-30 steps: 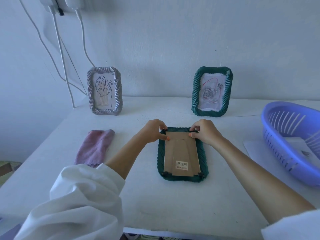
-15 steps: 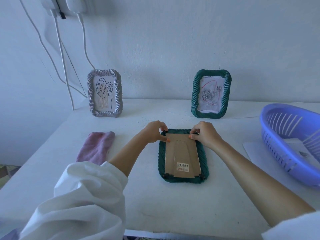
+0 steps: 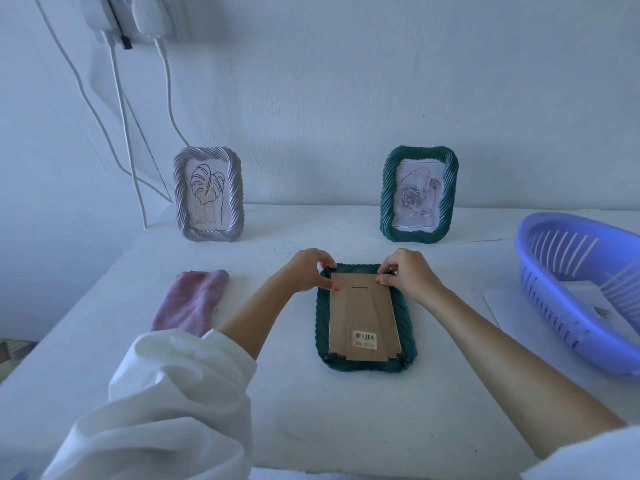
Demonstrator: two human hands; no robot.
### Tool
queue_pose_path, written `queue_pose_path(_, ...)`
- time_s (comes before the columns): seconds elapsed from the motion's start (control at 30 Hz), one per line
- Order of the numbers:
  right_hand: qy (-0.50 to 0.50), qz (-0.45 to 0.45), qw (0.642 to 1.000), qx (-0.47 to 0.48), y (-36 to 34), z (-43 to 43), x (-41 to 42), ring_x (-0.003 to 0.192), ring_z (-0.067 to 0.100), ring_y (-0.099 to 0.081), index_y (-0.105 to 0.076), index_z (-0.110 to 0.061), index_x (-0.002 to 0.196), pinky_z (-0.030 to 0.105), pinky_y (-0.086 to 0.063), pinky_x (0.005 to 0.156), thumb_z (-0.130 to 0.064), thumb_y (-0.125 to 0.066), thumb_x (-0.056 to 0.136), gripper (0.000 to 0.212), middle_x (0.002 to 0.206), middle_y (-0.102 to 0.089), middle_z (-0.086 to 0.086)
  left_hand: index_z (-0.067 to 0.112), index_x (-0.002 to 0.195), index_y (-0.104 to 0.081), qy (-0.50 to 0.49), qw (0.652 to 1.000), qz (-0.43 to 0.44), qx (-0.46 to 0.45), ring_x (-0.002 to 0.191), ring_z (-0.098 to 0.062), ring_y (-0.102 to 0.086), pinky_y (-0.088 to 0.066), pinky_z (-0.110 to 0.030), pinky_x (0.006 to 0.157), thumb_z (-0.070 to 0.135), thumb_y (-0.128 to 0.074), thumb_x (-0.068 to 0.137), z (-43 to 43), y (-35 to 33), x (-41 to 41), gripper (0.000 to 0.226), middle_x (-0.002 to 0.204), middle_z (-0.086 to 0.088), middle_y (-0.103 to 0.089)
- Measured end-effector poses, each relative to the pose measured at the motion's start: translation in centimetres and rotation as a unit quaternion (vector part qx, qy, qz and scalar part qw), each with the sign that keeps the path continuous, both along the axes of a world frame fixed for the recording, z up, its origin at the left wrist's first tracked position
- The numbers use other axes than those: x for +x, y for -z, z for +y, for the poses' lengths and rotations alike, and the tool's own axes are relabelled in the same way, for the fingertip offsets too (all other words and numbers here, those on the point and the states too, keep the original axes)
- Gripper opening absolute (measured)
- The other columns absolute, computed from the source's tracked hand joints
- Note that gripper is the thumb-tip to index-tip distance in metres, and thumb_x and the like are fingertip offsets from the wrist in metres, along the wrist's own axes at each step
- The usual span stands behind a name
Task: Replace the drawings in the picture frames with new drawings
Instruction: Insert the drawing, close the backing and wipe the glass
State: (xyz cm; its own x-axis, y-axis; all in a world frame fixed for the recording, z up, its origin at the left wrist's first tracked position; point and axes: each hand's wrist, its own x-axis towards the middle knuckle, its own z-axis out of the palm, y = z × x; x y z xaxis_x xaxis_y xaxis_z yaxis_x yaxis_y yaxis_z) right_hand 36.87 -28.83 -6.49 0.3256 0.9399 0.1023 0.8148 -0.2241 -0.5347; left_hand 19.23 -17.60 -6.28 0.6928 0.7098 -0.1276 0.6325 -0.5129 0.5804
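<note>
Face-down frame [image 3: 366, 365]: dark green, lay flat on the white table [image 3: 346, 427], its brown backing board [image 3: 363, 317] up.
Left hand [image 3: 306, 273]: curled at the frame's far left corner, thumb pressed on the board, fingertips over the corner clip; arm stretched forward, white sleeve [image 3: 166, 407] pushed up.
Right hand [image 3: 407, 275]: curled likewise at the far right corner, thumb on the board.
Grip: fingers bent, pinching at the corners, nothing lifted.
Standing frames: grey frame [image 3: 209, 194] beyond-left of the face-down frame, green frame [image 3: 418, 194] beyond-right.
Basket [image 3: 554, 299]: right of that frame.
</note>
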Motion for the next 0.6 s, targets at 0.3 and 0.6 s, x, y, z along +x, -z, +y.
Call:
queue_pose_path(0.3,0.012,0.009,1.000,0.001,0.25,0.14,0.13,0.092,0.023,-0.057,-0.071,-0.002,0.095,0.026,-0.038,0.074,-0.014,-0.071,0.079,0.020,0.102,-0.063,0.014,0.009,0.114,-0.064,0.001,1.000,0.000,-0.003,0.100,-0.021,-0.051,-0.045,-0.032,0.094,0.021,-0.075,0.077,-0.10,-0.05,-0.01,0.040,0.121,-0.009,-0.058)
queue_pose_path(0.6,0.012,0.014,1.000,0.001,0.23,-0.02,0.03,0.086,0.016,-0.050,-0.072,-0.002,0.094,0.027,-0.040,0.076,-0.014,-0.071,0.080,0.019,0.096,-0.061,0.010,0.010,0.108,-0.068,-0.025,1.000,-0.014,-0.004,0.100,-0.019,-0.050,-0.043,-0.030,0.090,0.022,-0.076,0.075,-0.55,-0.10,-0.18,0.036,0.122,-0.008,-0.059)
